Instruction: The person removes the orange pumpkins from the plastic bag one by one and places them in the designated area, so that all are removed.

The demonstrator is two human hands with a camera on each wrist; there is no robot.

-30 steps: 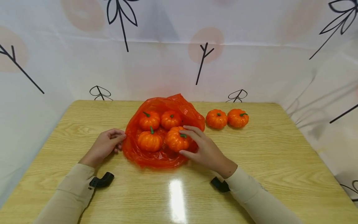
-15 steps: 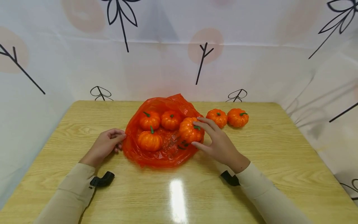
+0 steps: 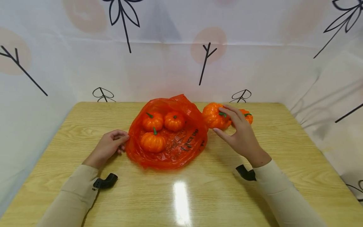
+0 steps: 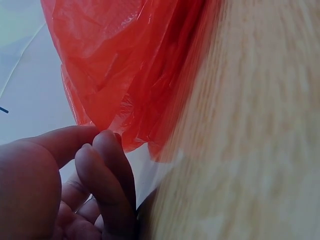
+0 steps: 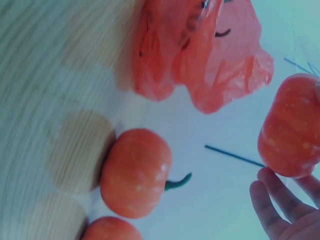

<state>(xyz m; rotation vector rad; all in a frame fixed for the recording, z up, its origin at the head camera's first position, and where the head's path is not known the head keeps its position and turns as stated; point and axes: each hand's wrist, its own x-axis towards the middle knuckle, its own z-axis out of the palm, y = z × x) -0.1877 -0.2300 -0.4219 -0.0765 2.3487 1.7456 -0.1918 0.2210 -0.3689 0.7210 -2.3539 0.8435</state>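
My left hand (image 3: 106, 146) pinches the left rim of a red plastic bag (image 3: 181, 151), which lies with its mouth spread. The left wrist view shows the thumb and a fingertip meeting on the bag's edge (image 4: 112, 65). Three small orange pumpkins sit inside, one in front (image 3: 152, 143) and two behind. Beyond the bag's right side, my right hand (image 3: 245, 140) grips another orange pumpkin (image 3: 211, 116) with a green stem. In the right wrist view this pumpkin (image 5: 289, 127) is raised off the table. Another pumpkin (image 3: 249, 117) shows partly behind my right fingers.
In the right wrist view, two pumpkins stand side by side on the table, one whole (image 5: 135, 172) and one cut by the frame (image 5: 112, 231). The wooden table (image 3: 141, 198) backs onto a white patterned cloth (image 3: 170, 72). Black wrist mounts (image 3: 105, 181) hang under both sleeves.
My right hand has lifted one pumpkin out of the bag and carried it right and back, over toward the two pumpkins on the table. The left hand stays at the bag's rim.
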